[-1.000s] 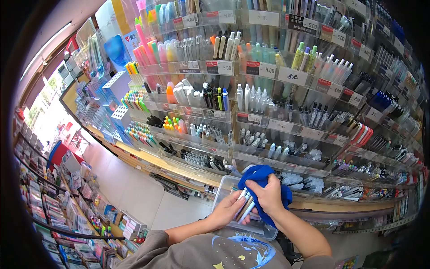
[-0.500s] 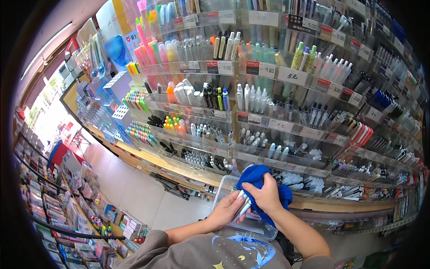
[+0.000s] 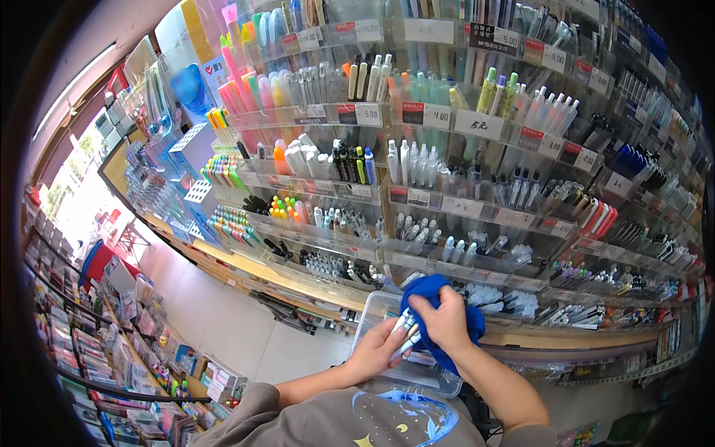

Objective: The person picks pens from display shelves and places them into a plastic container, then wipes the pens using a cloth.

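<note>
Since the earlier frame, the right hand [image 3: 447,324] and blue cloth [image 3: 475,322] shifted slightly rightward. Above the clear bin [image 3: 368,310], I see the left hand [image 3: 375,349] gripping pens [image 3: 408,343], partly hidden by cloth the right clutches. Bin's inside mostly obscured. Beyond bin, price card [image 3: 479,124] reads "5元"; pen brands illegible.

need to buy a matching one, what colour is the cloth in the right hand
The cloth is bright blue, best seen in the head view.
</note>
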`<state>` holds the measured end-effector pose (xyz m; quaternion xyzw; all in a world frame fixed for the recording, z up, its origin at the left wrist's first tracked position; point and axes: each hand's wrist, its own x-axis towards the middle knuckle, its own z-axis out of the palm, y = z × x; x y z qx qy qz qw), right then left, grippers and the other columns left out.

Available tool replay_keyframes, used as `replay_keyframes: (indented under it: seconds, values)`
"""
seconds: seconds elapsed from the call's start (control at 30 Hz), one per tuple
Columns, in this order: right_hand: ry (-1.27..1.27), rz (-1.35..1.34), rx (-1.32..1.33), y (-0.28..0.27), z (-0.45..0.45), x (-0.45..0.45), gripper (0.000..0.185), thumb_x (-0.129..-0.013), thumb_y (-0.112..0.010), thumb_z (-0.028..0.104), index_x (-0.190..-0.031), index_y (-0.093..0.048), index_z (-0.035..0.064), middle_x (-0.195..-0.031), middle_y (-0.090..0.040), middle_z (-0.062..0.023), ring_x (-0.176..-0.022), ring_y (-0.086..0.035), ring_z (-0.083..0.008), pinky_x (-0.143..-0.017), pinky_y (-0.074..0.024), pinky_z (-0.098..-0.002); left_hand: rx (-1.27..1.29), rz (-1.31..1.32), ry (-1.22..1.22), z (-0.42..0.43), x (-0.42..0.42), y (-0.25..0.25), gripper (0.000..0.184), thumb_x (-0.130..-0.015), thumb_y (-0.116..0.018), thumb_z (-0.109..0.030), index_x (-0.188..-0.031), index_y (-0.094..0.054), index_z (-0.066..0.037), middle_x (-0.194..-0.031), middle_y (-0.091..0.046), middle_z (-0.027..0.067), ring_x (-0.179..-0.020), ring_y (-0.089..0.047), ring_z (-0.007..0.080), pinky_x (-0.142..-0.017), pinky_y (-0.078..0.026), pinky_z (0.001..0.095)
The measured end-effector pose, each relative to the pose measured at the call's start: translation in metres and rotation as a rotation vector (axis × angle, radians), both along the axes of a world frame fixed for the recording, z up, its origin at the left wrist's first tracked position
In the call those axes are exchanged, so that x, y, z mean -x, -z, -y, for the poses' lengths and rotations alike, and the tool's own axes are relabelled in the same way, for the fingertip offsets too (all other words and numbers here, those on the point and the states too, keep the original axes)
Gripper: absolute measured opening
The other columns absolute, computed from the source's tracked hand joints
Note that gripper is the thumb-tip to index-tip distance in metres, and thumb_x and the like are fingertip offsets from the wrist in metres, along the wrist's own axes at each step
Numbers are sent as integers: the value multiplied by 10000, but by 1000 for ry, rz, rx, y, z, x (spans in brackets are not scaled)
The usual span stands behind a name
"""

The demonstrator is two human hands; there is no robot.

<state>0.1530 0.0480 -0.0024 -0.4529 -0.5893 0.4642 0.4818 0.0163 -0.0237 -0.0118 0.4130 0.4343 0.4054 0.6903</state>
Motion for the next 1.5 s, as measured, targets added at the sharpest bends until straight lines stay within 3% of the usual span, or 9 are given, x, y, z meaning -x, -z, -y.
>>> replay_keyframes:
  seconds: [0.3,0.47,0.67,0.9,0.97,1.03,1.23,1.37,1.5]
  values:
    - [125,-494,298,3,0,2,148,-875,-525,162,-812,-581,40,-689,-565,22,-579,-466,-34,-514,-385,-203,-27,-40,-99,-3,-2,2,97,-903,-474,-165,-927,-434,-80,-672,-547,9,-459,-420,41,-395,-326,180]
    - [-158,-177,84,6,6,3,253,-712,-681,63,-918,-542,16,-794,-601,-43,-719,-552,-95,-657,-452,-247,-8,89,-222,-6,2,-1,119,-898,-482,-170,-955,-431,-79,-699,-569,45,-461,-443,57,-393,-328,181]
    - [-24,-68,82,-4,3,2,57,-785,-610,33,-824,-575,13,-774,-598,-14,-701,-534,-72,-655,-442,-225,-25,48,-133,-2,4,-1,130,-902,-477,-178,-991,-452,-88,-725,-571,35,-467,-440,52,-398,-327,179]
    - [-67,-85,53,-3,7,4,116,-762,-644,72,-829,-566,17,-776,-594,-20,-710,-538,-86,-660,-443,-241,-42,49,-199,-3,1,2,132,-903,-474,-173,-998,-458,-84,-710,-569,29,-474,-447,50,-391,-319,177]
    - [-65,80,-98,-6,12,5,237,-696,-703,134,-837,-553,15,-742,-607,-113,-670,-578,-155,-632,-457,-297,-21,57,-242,-3,1,1,135,-903,-474,-169,-1005,-459,-81,-707,-569,30,-475,-450,50,-389,-316,177]
    - [-79,131,-151,-12,10,4,191,-726,-675,119,-823,-557,5,-714,-608,-119,-645,-585,-157,-599,-453,-290,-27,89,-215,-1,2,3,140,-903,-473,-168,-1008,-458,-78,-708,-570,34,-473,-447,51,-390,-317,177]
    - [30,-32,-50,4,3,4,140,-765,-634,107,-807,-563,-6,-682,-612,-113,-610,-586,-162,-557,-443,-290,-36,85,-154,-1,2,1,141,-902,-475,-168,-1001,-456,-70,-710,-570,40,-474,-447,55,-399,-323,177]
    - [-104,116,-82,-16,14,4,217,-727,-668,83,-884,-543,0,-779,-597,-55,-703,-548,-133,-668,-448,-286,-12,89,-219,-1,2,3,137,-897,-483,-159,-991,-457,-63,-709,-568,45,-474,-445,59,-402,-326,178]
    - [-14,188,-48,-4,7,1,131,-772,-628,97,-819,-556,-2,-696,-589,-56,-662,-533,-97,-626,-439,-257,-15,79,-159,-1,4,1,141,-887,-497,-137,-994,-449,-57,-701,-561,50,-477,-444,62,-404,-328,180]
